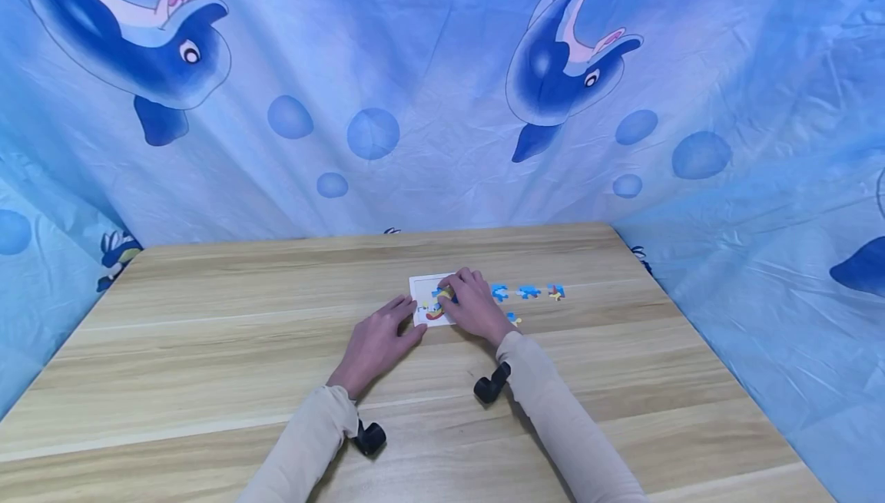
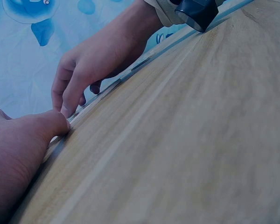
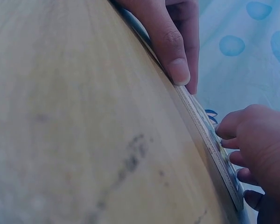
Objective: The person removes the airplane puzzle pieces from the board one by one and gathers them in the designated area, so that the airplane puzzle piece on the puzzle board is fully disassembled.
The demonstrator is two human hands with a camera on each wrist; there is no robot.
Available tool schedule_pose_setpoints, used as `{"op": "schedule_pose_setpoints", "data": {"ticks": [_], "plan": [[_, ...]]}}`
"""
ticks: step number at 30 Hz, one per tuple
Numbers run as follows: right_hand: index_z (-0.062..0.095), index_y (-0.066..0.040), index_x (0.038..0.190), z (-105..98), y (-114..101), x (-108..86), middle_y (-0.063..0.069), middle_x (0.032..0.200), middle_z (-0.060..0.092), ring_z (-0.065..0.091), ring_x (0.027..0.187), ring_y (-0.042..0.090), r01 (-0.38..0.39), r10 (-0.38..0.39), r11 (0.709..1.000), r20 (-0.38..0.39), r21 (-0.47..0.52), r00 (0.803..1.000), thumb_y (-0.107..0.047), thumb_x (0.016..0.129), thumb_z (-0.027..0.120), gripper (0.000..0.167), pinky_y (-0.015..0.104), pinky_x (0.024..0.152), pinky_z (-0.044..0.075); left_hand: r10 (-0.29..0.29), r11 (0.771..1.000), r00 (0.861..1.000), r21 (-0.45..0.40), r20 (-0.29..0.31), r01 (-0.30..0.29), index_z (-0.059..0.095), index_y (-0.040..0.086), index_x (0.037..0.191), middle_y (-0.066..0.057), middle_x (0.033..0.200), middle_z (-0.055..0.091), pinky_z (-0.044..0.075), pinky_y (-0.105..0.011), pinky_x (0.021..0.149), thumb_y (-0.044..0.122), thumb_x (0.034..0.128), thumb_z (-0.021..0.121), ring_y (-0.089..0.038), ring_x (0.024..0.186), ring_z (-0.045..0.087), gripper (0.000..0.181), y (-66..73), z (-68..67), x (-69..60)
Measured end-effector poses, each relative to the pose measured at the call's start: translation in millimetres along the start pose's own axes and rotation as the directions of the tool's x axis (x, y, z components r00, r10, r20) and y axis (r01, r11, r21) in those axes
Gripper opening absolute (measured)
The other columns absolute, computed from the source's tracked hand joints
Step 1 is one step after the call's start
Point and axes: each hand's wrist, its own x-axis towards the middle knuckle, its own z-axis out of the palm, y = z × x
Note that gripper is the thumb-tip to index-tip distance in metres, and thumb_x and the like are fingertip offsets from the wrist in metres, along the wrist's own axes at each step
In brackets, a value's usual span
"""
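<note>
Wrinkled blue curtain [image 1: 449, 42] all across twelve o'clock, glossy in its folds, printed with curling dolphins [image 1: 539, 81] and round bubbles [image 1: 373, 133]. Below, pale wooden surface [image 1: 207, 372], long streaky grain; over in the right wrist view, dark speckled marks [image 3: 133, 161]. Straight to the middle: thin white puzzle tray [image 1: 422, 288], flat on the wood, partly filled with blue, yellow and red fitted pieces [image 1: 434, 314]. Out at the tray's three o'clock, short row of loose pieces [image 1: 528, 292], knobbly and mostly blue, another nearer four with a yellow patch.

And the left grip [image 1: 376, 343], at eight o'clock: half spread, thumb and fingertips touching the tray's near corner. Right grip [image 1: 475, 305], at three: arched over the tray, fingers bent down onto the fitted pieces; pinching one or merely pressing, cannot tell. Beige sleeves [image 1: 563, 418], black wrist cameras [image 1: 491, 385] at the cuffs.

Edges now! Far edge close against the curtain at twelve, left slanting to eight, right to four. Plenty of room toward nine; tighter at three, loose pieces just beside the right grip.
</note>
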Motion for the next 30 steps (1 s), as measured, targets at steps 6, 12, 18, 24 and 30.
{"op": "schedule_pose_setpoints", "data": {"ticks": [6,12,18,24,30], "plan": [[0.066,-0.006,0.123,0.9,-1.1,1.1,0.006,0.108,0.054,0.045,0.106,0.029,-0.003,0.002,0.999,0.005,0.032,1.0,-0.023,0.102,0.065,0.027,0.045,0.092,0.039,-0.017,1.0,1.0,-0.006,0.012,0.017,0.069,0.006,0.135,-0.017,0.14,0.063,0.055,-0.055,0.093,0.038,0.0958,0.071,-0.037,0.127,0.061,0.051,0.1,-1.0,-1.1],[0.062,-0.007,0.127,0.9,-1.3,0.5,0.005,0.105,0.053,0.045,0.104,0.027,-0.01,0.009,0.999,0.004,0.044,1.0,-0.023,0.102,0.066,0.03,0.043,0.091,0.038,-0.017,1.0,1.0,-0.007,0.018,0.018,0.069,0.006,0.135,-0.017,0.14,0.063,0.055,-0.056,0.092,0.038,0.0961,0.071,-0.037,0.126,0.061,0.051,0.7,-1.4,-0.7],[0.062,-0.007,0.129,1.9,0.0,-1.0,0.006,0.11,0.056,0.045,0.106,0.027,-0.01,0.011,0.997,-0.013,0.077,1.0,-0.022,0.102,0.065,0.031,0.044,0.092,0.04,-0.016,1.0,1.0,-0.005,0.019,0.016,0.069,0.005,0.135,-0.018,0.139,0.063,0.056,-0.056,0.091,0.038,0.0957,0.072,-0.038,0.126,0.062,0.051,0.9,-1.0,-0.1],[0.061,-0.008,0.13,4.0,1.1,-2.5,0.006,0.113,0.055,0.043,0.108,0.026,0.03,-0.027,0.997,-0.042,0.067,0.999,-0.02,0.102,0.064,0.03,0.044,0.091,0.039,-0.019,1.0,1.0,-0.003,0.021,0.019,0.069,0.006,0.135,-0.018,0.139,0.063,0.056,-0.056,0.091,0.039,0.096,0.071,-0.038,0.126,0.062,0.051,1.3,-1.5,-0.2],[0.059,-0.008,0.133,3.7,-0.2,-3.0,0.004,0.109,0.06,0.045,0.108,0.025,0.039,-0.037,0.997,-0.035,0.073,0.999,-0.018,0.103,0.064,0.032,0.045,0.094,0.038,-0.023,1.0,0.999,-0.008,0.024,0.023,0.069,0.005,0.135,-0.017,0.14,0.063,0.055,-0.055,0.092,0.039,0.0963,0.071,-0.038,0.127,0.061,0.051,1.5,-1.5,-0.4]]}}
